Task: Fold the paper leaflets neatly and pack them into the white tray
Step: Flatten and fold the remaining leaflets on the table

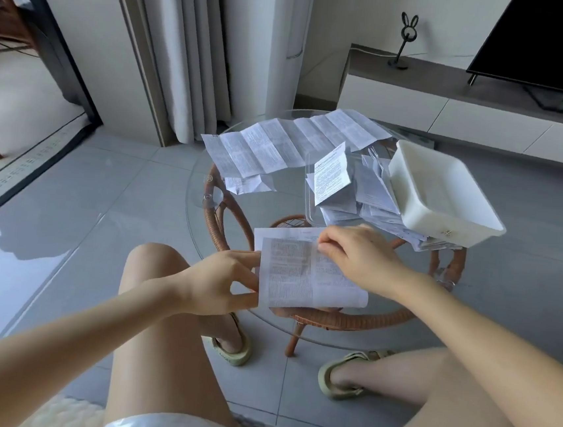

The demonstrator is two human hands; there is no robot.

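Folding leaflet [301,284]: a printed sheet with one panel turned over onto the rest. It lies flat at the near edge of the table, with its left side level with that edge.
Left hand [229,280]: thumb and fingers are curled and pinch the sheet's left edge.
Right hand [358,255]: palm down over the sheet's right half. The fingers are curled and the fingertips pinch the paper near its top edge.
Table [203,226]: round glass top on a rattan frame.
White tray [446,201]: at the right edge of the table, tilted, with its underside resting on the leaflet pile.
Leaflet pile [371,194]: a loose heap right of centre, reaching under the tray. One leaflet stands nearly upright on its left side.
Long leaflet [279,147]: unfolded and creased into panels, running along the far edge toward the left edge.
Surroundings: a television [547,42] and a rabbit ornament [405,39] stand on a low cabinet beyond the far edge. Sandals [232,349] are visible on the floor through the glass.
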